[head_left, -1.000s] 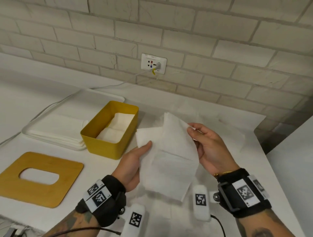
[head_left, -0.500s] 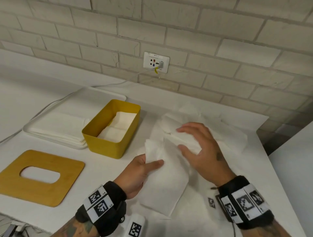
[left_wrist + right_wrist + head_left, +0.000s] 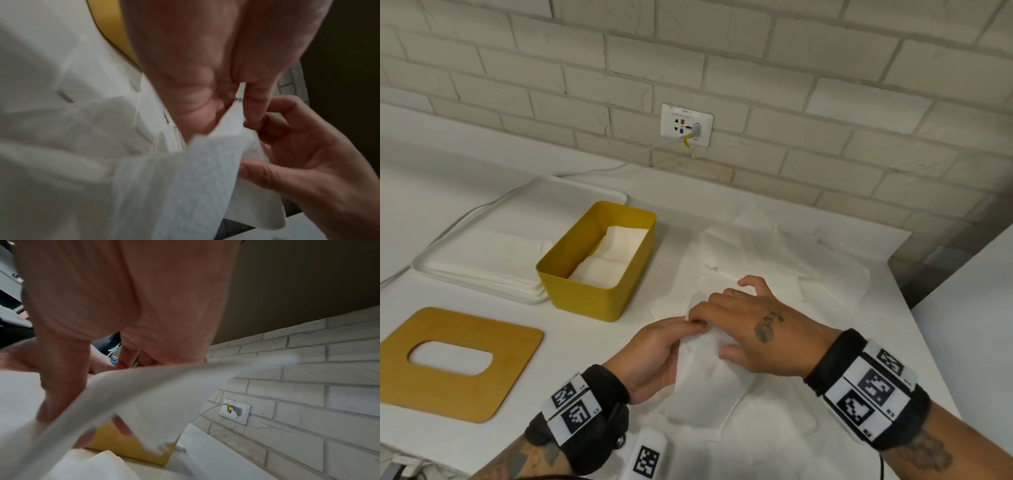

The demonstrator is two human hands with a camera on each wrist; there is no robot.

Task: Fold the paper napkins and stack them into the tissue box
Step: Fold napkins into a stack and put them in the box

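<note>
— Where is the napkin [image 3: 709,383] right now?

— Between both hands, over the white table [image 3: 592,346], with its lower part draping onto more loose napkins [image 3: 774,260] spread there. The left hand [image 3: 654,356] pinches its upper left edge between thumb and fingers; the left wrist view shows the paper caught there. The right hand [image 3: 760,335] lies over the top of it, fingers curled onto the paper and thumb tucked against it, gripping the fold.

— And the box?

— The yellow tissue box [image 3: 589,298] stands open, to the left of the hands and a little farther back. Folded napkins [image 3: 613,260] already lie inside it. Its wooden lid [image 3: 448,394], with an oval slot, lies flat on the table further left, apart from the box.

— Anything behind?

— A white tray [image 3: 465,277] with flat napkins just beside the box, and a wall socket [image 3: 686,125] on the brick wall with a white cable [image 3: 493,202] plugged in
</note>
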